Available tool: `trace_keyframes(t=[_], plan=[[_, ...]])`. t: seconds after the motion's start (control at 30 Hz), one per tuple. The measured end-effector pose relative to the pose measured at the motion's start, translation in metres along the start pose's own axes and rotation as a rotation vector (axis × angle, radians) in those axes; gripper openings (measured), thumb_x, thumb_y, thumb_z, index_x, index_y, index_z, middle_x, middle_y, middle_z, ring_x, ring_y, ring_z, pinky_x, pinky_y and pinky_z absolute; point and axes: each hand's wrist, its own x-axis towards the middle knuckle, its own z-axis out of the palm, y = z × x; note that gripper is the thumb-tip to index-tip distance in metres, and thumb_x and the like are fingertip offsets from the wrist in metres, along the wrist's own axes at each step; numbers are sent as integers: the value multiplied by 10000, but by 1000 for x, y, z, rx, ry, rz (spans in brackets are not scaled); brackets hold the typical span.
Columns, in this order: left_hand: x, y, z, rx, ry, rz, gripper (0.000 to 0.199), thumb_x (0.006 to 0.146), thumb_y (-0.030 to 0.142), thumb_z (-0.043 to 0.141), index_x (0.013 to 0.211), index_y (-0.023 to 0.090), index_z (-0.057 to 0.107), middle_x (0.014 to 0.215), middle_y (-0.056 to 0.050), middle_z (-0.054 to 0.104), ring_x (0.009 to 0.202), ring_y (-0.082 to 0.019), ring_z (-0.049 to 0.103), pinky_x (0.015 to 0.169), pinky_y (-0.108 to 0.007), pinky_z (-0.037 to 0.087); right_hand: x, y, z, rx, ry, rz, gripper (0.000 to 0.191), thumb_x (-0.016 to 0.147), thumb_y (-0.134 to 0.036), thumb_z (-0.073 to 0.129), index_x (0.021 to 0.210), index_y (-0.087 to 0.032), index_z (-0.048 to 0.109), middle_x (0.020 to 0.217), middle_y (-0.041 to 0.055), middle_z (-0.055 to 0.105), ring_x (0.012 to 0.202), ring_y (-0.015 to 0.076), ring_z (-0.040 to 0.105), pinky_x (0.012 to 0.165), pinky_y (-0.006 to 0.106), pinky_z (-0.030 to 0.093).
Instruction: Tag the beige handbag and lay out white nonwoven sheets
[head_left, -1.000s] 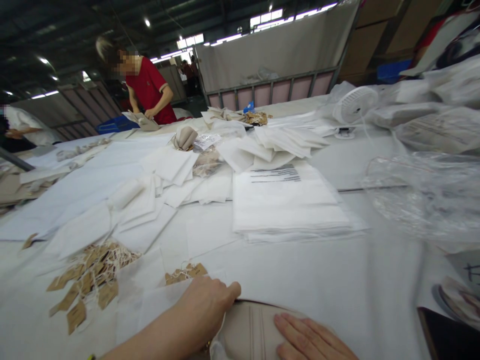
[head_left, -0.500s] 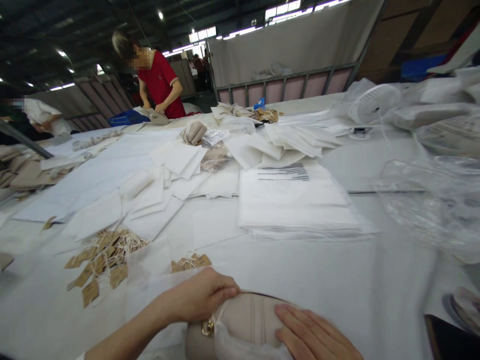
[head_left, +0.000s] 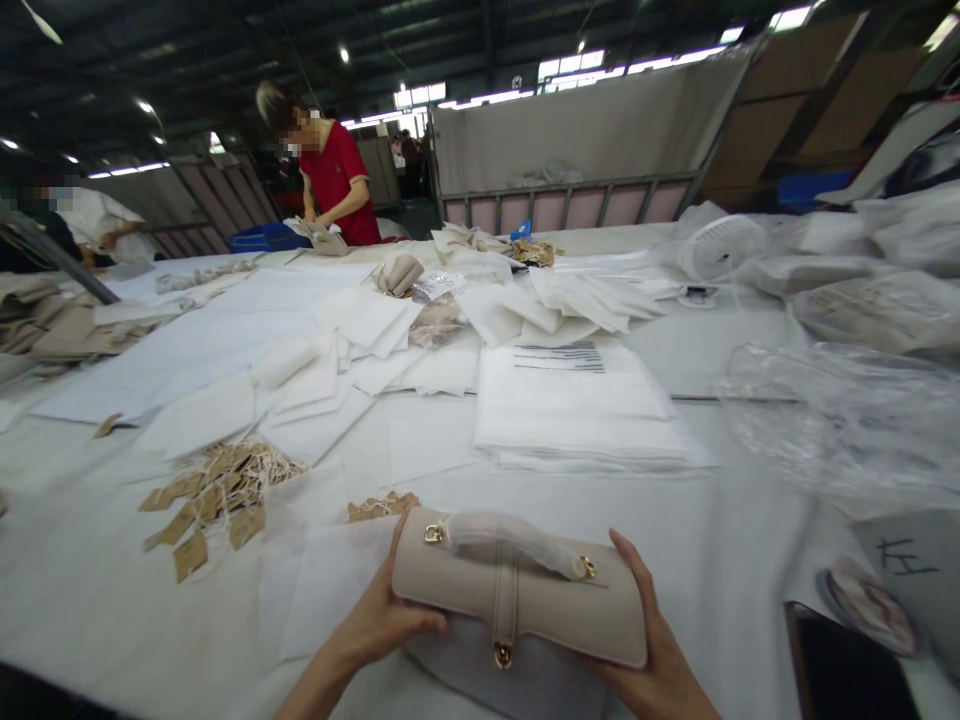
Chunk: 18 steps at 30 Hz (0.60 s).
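A beige handbag (head_left: 450,575) with gold fittings is held between my two hands low in the head view, its flap and top turned toward me. White wrapping covers its top handle (head_left: 517,540). My left hand (head_left: 394,610) grips the left end, thumb across the front and fingers behind. At the right end, my right hand (head_left: 652,640) is wrapped round the side, its lower fingers hidden by the bag. Just beyond the bag lies a small group of brown hang tags (head_left: 381,506). Thin white sheets (head_left: 330,580) lie beside my left hand.
A heap of tagged strings (head_left: 217,495) lies left. Beyond the bag is a stack of white sheets (head_left: 577,420). Clear plastic (head_left: 840,410), a white fan (head_left: 720,247) and a dark phone-like slab (head_left: 847,665) are on the right. A person in red (head_left: 337,185) works across the table.
The handbag has risen and turned, so its flap, clasp and wrapped handle now show. My hands have shifted from its top to its two ends. The camera view has shifted slightly.
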Motion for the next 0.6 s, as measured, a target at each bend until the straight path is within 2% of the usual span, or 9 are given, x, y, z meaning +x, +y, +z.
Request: trace_keyframes(t=[0.1,0.17,0.23,0.33,0.43,0.53,0.6], plan=[[18,11,19,-2,129,68,1011,689,377,786,1478,238,170,1446,-79,434,1312,-250,430,1160,-398,301,13,-7,3,115,13,120,928,819,-443,648,1505,-210,68,1297,121,541,1082,223,608,928,311,508],[25,24,25,28,189,100,840,735,320,720,1440,218,275,1411,-78,471,1310,-235,431,1162,-391,289,19,-14,-1,122,42,144,897,822,-476,639,1497,-209,113,1319,118,530,1134,233,580,960,319,484],[25,33,28,40,228,117,755,733,277,684,1402,201,343,1388,-85,492,1307,-236,435,1155,-397,299,18,-24,-4,97,102,130,842,816,-457,628,1479,-207,173,1326,115,525,1156,244,566,945,313,486],[22,37,26,61,289,160,737,705,241,657,1381,194,369,1386,-95,494,1303,-249,444,1149,-417,309,9,-40,-5,51,244,61,695,795,-359,567,1419,-222,292,1304,97,526,1112,247,584,837,283,512],[24,46,18,122,324,262,683,729,232,600,1375,189,383,1378,-107,503,1281,-266,473,1114,-425,358,-1,-50,-4,49,334,-13,656,748,-311,593,1360,-243,366,1183,72,581,939,233,633,743,280,532],[27,70,9,186,285,399,705,726,217,592,1393,197,362,1404,-109,482,1251,-273,503,1026,-377,446,-4,-45,-11,119,356,-59,685,781,-328,652,1388,-259,343,1039,71,628,717,217,645,577,280,555],[24,88,7,216,274,445,758,720,251,627,1415,226,326,1419,-93,465,1239,-277,509,1000,-356,465,-1,-33,-19,227,340,-83,603,880,-365,582,1417,-276,320,1005,84,646,626,208,643,466,264,539]])
